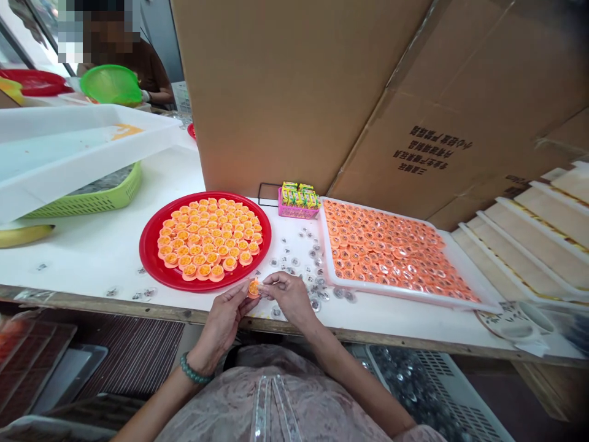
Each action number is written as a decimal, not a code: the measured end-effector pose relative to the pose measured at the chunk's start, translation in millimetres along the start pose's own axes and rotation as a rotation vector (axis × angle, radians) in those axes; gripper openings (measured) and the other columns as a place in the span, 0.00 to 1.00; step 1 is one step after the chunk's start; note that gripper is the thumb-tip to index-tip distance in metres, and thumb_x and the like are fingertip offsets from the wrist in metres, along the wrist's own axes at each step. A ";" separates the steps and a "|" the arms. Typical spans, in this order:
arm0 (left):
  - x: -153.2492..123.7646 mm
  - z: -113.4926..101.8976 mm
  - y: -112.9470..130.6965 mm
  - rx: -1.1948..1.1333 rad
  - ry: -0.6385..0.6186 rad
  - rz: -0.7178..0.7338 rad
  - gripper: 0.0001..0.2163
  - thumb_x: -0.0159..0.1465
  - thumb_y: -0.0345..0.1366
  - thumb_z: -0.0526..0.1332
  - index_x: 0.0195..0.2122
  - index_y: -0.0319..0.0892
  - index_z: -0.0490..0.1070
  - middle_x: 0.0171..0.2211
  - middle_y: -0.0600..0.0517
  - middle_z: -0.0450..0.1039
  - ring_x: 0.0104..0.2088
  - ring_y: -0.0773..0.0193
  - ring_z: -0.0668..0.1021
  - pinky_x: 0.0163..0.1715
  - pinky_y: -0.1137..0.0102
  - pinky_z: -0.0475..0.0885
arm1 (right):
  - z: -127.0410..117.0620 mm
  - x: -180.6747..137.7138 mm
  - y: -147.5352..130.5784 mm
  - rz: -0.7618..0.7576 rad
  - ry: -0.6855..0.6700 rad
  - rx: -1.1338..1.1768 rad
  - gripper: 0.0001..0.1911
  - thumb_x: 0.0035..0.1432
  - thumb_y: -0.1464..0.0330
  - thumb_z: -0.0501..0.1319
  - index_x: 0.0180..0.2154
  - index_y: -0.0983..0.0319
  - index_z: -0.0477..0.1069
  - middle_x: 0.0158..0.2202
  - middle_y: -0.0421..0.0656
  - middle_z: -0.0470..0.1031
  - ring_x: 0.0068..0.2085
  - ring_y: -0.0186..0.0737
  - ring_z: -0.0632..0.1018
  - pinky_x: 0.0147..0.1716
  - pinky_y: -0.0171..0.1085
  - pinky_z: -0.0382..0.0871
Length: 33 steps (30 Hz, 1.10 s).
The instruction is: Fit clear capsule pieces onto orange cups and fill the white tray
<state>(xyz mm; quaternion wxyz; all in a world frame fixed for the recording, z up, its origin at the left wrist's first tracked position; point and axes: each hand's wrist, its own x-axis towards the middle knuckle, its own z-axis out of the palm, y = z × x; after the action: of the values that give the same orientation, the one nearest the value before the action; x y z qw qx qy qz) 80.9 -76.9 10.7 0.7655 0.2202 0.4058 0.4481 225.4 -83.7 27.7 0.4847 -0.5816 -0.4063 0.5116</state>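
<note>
Both my hands meet at the table's front edge over one small orange cup (253,287). My left hand (224,319) pinches the cup from the left, a green bead bracelet on its wrist. My right hand (289,293) closes its fingers on the cup's right side, perhaps pressing a small clear piece onto it. Just behind them sits a red round plate (151,245) filled with several orange cups in rows. Small clear plastic pieces (304,264) lie scattered on the white table between the plate and a white tray (460,264) packed with finished orange cups.
A pink basket of yellow-green packets (298,199) stands against large cardboard boxes (294,92). A tilted white tray (69,147) rests on a green basket (101,196) at left. Stacked white trays (543,233) lie at right. A bin of clear pieces (414,380) sits below. Another person (147,67) sits far back left.
</note>
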 end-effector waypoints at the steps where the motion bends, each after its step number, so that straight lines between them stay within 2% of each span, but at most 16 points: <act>1: -0.7 1.5 -1.6 0.001 -0.007 0.008 0.13 0.51 0.35 0.68 0.37 0.37 0.77 0.38 0.46 0.78 0.40 0.59 0.77 0.44 0.67 0.73 | 2.6 0.9 0.6 0.003 0.010 -0.010 0.13 0.40 0.61 0.69 0.26 0.62 0.72 0.21 0.38 0.74 0.25 0.36 0.76 0.27 0.34 0.70; 9: -3.7 9.4 -8.6 0.027 -0.008 0.051 0.16 0.52 0.37 0.68 0.42 0.40 0.76 0.47 0.47 0.75 0.50 0.56 0.73 0.51 0.64 0.68 | 8.6 2.9 6.8 -0.048 0.089 -0.048 0.10 0.42 0.62 0.67 0.25 0.61 0.73 0.23 0.38 0.73 0.24 0.34 0.73 0.25 0.33 0.69; 15: -7.1 11.2 -4.2 0.103 -0.003 0.043 0.17 0.50 0.38 0.69 0.41 0.40 0.76 0.42 0.48 0.77 0.44 0.59 0.77 0.50 0.66 0.70 | 3.1 1.5 3.7 -0.174 0.061 -0.193 0.03 0.48 0.68 0.63 0.29 0.59 0.75 0.26 0.38 0.74 0.28 0.34 0.73 0.28 0.32 0.68; 19: -8.2 9.7 -0.2 0.104 0.042 -0.007 0.17 0.45 0.37 0.72 0.37 0.41 0.78 0.39 0.50 0.78 0.44 0.59 0.77 0.45 0.71 0.73 | -1.5 4.3 -4.1 -0.246 0.017 -0.324 0.02 0.48 0.69 0.64 0.26 0.59 0.76 0.25 0.38 0.74 0.28 0.33 0.73 0.30 0.31 0.67; 21: -6.0 8.2 1.1 0.100 0.065 -0.051 0.19 0.41 0.37 0.74 0.36 0.42 0.78 0.38 0.51 0.79 0.44 0.58 0.77 0.43 0.73 0.74 | -3.4 7.6 -5.1 -0.210 -0.025 -0.291 0.03 0.48 0.67 0.65 0.25 0.59 0.76 0.23 0.37 0.74 0.27 0.33 0.73 0.29 0.31 0.67; 25: -1.0 4.5 0.4 0.090 0.087 -0.097 0.21 0.35 0.37 0.76 0.33 0.42 0.78 0.36 0.50 0.79 0.40 0.57 0.79 0.40 0.73 0.76 | -3.7 12.8 3.0 -0.088 -0.082 -0.061 0.12 0.42 0.59 0.69 0.24 0.60 0.75 0.21 0.36 0.71 0.24 0.31 0.71 0.28 0.31 0.68; 29: 1.4 0.5 -3.6 0.111 0.102 -0.135 0.23 0.32 0.38 0.77 0.32 0.42 0.78 0.35 0.51 0.79 0.38 0.57 0.79 0.38 0.75 0.76 | -0.7 10.9 14.0 0.010 -0.042 0.079 0.18 0.34 0.56 0.72 0.25 0.62 0.73 0.21 0.35 0.68 0.22 0.30 0.69 0.25 0.31 0.68; 31: 1.8 1.5 -4.3 0.132 0.101 -0.163 0.26 0.30 0.39 0.77 0.34 0.43 0.77 0.35 0.52 0.79 0.39 0.57 0.79 0.38 0.76 0.76 | -1.8 7.1 15.5 0.024 0.023 0.050 0.21 0.34 0.56 0.72 0.29 0.61 0.74 0.21 0.35 0.68 0.22 0.30 0.69 0.25 0.31 0.67; 33: 1.5 5.8 -3.1 0.152 0.105 -0.173 0.27 0.30 0.41 0.77 0.35 0.44 0.77 0.36 0.53 0.79 0.41 0.57 0.79 0.37 0.77 0.76 | -6.0 2.0 13.2 -0.028 0.058 -0.081 0.19 0.39 0.55 0.70 0.32 0.60 0.76 0.24 0.37 0.71 0.25 0.30 0.69 0.26 0.30 0.66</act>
<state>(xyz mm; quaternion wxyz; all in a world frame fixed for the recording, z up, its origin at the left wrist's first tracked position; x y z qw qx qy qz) 87.7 -76.9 11.2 0.7602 0.2179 0.4956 0.3592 231.3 -85.2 14.4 0.4794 -0.6097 -0.4204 0.4708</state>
